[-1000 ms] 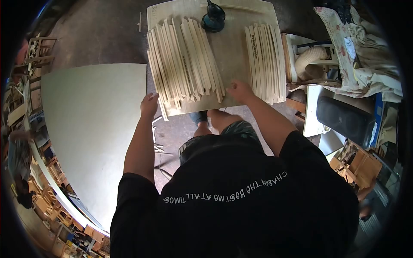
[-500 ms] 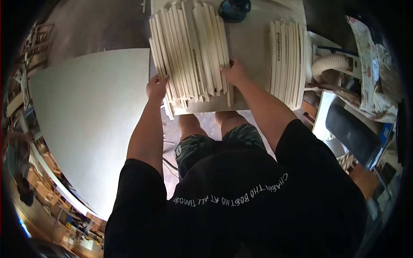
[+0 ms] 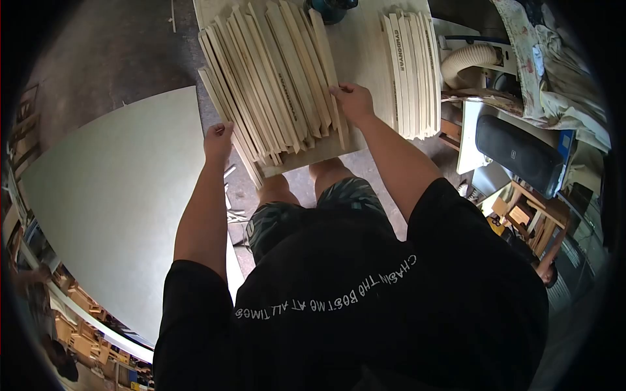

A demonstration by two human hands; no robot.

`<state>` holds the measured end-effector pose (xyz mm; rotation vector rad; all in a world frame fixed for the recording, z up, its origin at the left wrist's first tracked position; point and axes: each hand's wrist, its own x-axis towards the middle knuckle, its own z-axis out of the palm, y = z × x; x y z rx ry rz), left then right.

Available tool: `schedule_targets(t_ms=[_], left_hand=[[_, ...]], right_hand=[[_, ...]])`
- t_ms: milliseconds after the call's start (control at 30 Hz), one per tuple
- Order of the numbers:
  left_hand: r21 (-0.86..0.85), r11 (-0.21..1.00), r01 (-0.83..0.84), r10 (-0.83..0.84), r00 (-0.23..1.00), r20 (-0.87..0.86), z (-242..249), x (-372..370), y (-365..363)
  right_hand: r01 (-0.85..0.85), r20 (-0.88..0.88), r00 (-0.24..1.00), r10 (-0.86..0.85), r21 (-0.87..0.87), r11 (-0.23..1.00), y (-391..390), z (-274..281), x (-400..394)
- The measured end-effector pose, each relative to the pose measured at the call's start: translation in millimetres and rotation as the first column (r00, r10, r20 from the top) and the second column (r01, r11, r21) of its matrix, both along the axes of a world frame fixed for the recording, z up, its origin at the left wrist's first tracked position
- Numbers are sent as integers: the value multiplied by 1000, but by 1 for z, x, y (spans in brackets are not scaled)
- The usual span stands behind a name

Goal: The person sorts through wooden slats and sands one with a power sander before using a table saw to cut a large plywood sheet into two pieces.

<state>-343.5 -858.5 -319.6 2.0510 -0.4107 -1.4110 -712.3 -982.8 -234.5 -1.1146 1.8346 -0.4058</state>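
In the head view we looked straight down over our own black-shirted chest and both bare arms to a small pale desk (image 3: 362, 58). A large bundle of wooden slats (image 3: 274, 85) lay fanned across its left half, the strips running lengthwise away from us, their near ends ragged and overhanging the near edge of the desk. One slat in the bundle carried dark printed lettering.

Our left hand (image 3: 218, 140) was at the bundle's near-left corner, its fingers curled against the outermost slats at their near ends; we could not tell whether it pinched a strip or only pressed against it. Our right hand (image 3: 354, 101) rested on the bundle's right edge, fingers bent over the outermost slat (image 3: 326, 62) and the thumb side toward the bare desk, closed on that strip.

A second, narrower stack of slats (image 3: 411, 72) lay on the right part of the desk, well apart from the bundle, with bare desk between them. At the far edge a dark teal sander (image 3: 329, 8) showed partly, cut off by the frame.

Left of the desk a big pale board (image 3: 111, 208) lay over the dark floor. To the right stood a ribbed white hose (image 3: 466, 57), a black speaker (image 3: 518, 155) and crumpled cloth (image 3: 561, 72).
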Motion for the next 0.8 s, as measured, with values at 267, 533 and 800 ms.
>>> schedule_targets(t_ms=[267,533,800], left_hand=[[-129,975,-180,163,978,-132,36,13,-28],[-272,945,-183,109,958,-266,100,-39,-86],[-246,969,-4,-53,973,-224,109,-106,-118]], right_hand=[[34,213,975,-68,160,987,-23,-10,-4],[-226,410,898,158,121,967,-43,-9,45],[-236,418,894,165,124,964,-45,14,44]])
